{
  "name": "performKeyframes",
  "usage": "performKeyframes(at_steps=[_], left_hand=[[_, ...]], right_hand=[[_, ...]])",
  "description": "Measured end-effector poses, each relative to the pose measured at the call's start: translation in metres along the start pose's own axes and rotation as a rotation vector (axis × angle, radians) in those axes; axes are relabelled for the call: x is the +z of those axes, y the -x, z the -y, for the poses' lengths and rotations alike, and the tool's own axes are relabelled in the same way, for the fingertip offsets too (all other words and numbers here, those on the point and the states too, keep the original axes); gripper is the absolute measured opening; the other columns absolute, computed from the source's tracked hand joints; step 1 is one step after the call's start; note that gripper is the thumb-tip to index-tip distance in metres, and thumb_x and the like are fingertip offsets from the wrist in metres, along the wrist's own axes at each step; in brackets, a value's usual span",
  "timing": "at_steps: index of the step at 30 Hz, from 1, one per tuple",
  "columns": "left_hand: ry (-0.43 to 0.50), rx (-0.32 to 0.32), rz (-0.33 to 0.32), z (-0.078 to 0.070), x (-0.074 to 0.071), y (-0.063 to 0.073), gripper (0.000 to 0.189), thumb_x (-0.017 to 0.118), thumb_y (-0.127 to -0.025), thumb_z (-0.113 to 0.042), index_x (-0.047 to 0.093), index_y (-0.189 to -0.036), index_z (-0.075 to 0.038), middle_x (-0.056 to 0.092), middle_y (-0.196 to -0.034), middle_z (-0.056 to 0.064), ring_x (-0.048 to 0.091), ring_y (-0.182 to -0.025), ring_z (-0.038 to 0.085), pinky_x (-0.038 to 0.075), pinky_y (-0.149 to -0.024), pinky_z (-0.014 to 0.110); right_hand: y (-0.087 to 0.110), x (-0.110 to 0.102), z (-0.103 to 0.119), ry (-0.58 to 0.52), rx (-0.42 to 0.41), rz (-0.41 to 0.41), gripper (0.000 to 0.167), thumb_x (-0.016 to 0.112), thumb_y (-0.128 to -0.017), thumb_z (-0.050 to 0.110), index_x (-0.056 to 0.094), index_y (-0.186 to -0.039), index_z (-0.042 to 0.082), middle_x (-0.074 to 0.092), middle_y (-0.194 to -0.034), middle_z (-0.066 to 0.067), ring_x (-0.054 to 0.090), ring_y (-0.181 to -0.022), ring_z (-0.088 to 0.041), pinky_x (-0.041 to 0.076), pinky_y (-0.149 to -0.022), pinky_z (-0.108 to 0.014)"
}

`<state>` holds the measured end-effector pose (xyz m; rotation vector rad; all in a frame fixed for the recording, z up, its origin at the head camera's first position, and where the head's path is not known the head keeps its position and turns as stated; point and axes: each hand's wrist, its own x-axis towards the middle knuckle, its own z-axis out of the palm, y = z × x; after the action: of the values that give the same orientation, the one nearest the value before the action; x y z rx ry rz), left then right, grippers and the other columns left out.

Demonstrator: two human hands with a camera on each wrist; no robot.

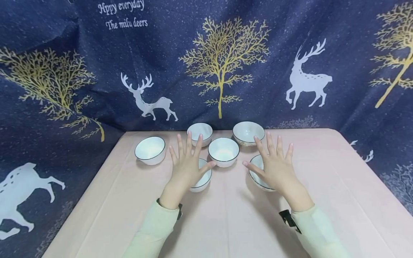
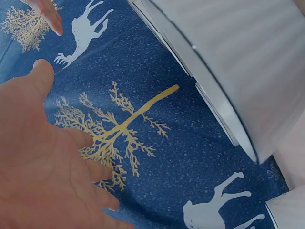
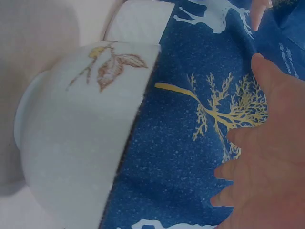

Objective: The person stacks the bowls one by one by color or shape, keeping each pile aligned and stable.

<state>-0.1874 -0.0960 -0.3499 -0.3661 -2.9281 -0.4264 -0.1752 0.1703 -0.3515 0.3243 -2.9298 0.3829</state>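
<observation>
Both hands hover over the table with fingers straight and spread, and neither holds anything. The left hand (image 1: 186, 168) is above a white bowl (image 1: 203, 183) with a dark rim and hides its left part. In the left wrist view that bowl (image 2: 252, 62) stands close by, apart from the palm. My right hand (image 1: 275, 166) is over another white bowl (image 1: 256, 175), covering its right side. A brown leaf pattern shows on this bowl (image 3: 86, 124) in the right wrist view. Between the hands, slightly farther back, sits a white bowl (image 1: 224, 152).
Farther back stand a small bowl (image 1: 200, 133) and a wider patterned bowl (image 1: 248, 133). Another white bowl (image 1: 150, 150) is at the left. All rest upright on the pale pink tablecloth (image 1: 222, 222). A dark blue cloth (image 1: 251, 82) with deer and trees hangs behind the table.
</observation>
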Motion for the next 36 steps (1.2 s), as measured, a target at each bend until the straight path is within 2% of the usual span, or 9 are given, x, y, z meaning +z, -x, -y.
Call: performKeyframes(at_steps=[24, 36], left_hand=[[-0.016, 0.012, 0.002, 0.002, -0.011, -0.004, 0.089, 0.048, -0.089, -0.066, 0.008, -0.156, -0.024, -0.013, -0.159, 0.015, -0.027, -0.139, 0.039, -0.021, -0.109, 0.065], [-0.031, 0.029, -0.038, 0.006, -0.018, -0.005, 0.086, 0.047, -0.09, -0.067, 0.01, -0.156, -0.026, -0.008, -0.16, 0.015, -0.022, -0.14, 0.04, -0.015, -0.112, 0.063]], right_hand=[[-0.007, -0.01, 0.003, -0.003, -0.004, 0.02, 0.089, 0.043, -0.09, 0.069, 0.012, -0.156, 0.018, -0.009, -0.159, -0.018, -0.012, -0.141, -0.047, -0.026, -0.105, -0.065], [-0.012, -0.014, 0.01, -0.034, -0.033, -0.025, 0.088, 0.045, -0.09, 0.068, 0.012, -0.156, 0.02, -0.006, -0.159, -0.019, -0.014, -0.142, -0.044, -0.02, -0.108, -0.066]])
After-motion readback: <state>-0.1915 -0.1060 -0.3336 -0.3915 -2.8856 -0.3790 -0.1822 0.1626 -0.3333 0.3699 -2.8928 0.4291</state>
